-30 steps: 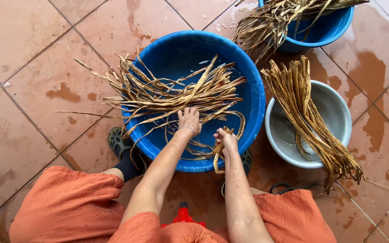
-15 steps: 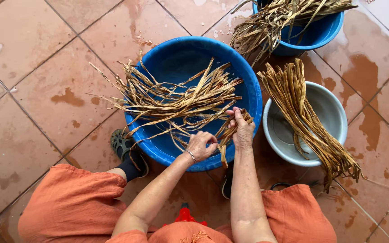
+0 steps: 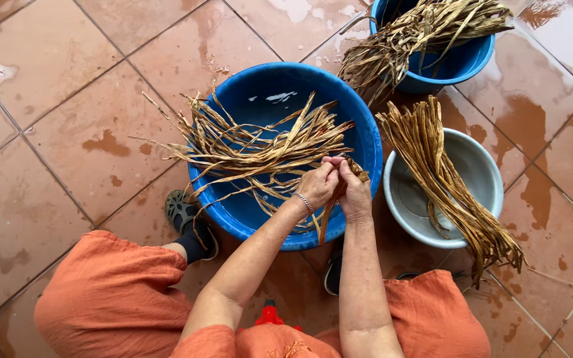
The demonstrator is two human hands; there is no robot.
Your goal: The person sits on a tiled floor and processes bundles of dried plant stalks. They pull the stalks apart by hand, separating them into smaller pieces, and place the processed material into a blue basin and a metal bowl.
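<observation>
A big blue basin (image 3: 286, 86) sits on the tiled floor in front of me, holding a loose pile of long dried tan leaf strips (image 3: 253, 149). My left hand (image 3: 316, 185) and my right hand (image 3: 355, 192) meet over the basin's right side, both pinching the same few leaf strips, whose ends hang down between the hands. A thin bracelet is on my left wrist.
A grey bowl (image 3: 482, 179) to the right carries a straight bundle of strips (image 3: 445, 179) laid across it. A smaller blue bucket (image 3: 459, 63) at top right is full of tangled strips. The tiles (image 3: 67, 132) are wet. My orange-clad knees flank the basin.
Both hands have moved from the basin's near rim toward its right side and have come together on a few strips. The camera view has shifted slightly.
</observation>
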